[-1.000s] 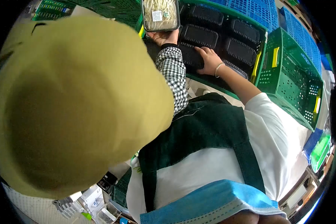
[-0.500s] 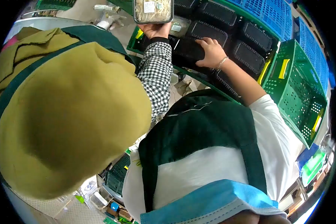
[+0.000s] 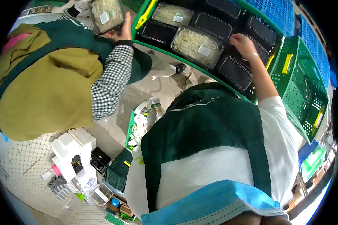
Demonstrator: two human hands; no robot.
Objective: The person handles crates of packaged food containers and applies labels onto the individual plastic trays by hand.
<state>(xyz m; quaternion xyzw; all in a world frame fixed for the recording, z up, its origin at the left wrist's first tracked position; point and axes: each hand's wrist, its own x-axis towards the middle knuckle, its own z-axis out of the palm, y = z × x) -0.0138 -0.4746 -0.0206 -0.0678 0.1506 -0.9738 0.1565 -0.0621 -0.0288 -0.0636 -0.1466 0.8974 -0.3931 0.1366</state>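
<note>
My right hand [image 3: 245,45] is over the green crate [image 3: 154,44], fingers curled and drawn together beside a black tray [image 3: 213,25]. Whether anything is pinched in them is hidden. Just left of it lies a clear-topped tray of bean sprouts [image 3: 193,43] with a white label. Another sprout tray [image 3: 169,14] sits behind it, among several black trays [image 3: 234,73] with plain dark surfaces upward. Low on my left, beside my apron, a whitish shape [image 3: 151,118] meets a clear, labelled item; I cannot tell whether this is my left hand.
At the left a co-worker in a tan cap holds another sprout tray [image 3: 107,17] in both hands. A second green crate [image 3: 300,86] stands at my right, with blue crates [image 3: 272,13] behind. White equipment [image 3: 77,157] and a small green crate of labelled items [image 3: 139,127] are lower left.
My right hand has moved right and up off a black tray, its spread fingers now curled. A sprout tray now shows in the crate. The co-worker has drawn back left with their tray.
</note>
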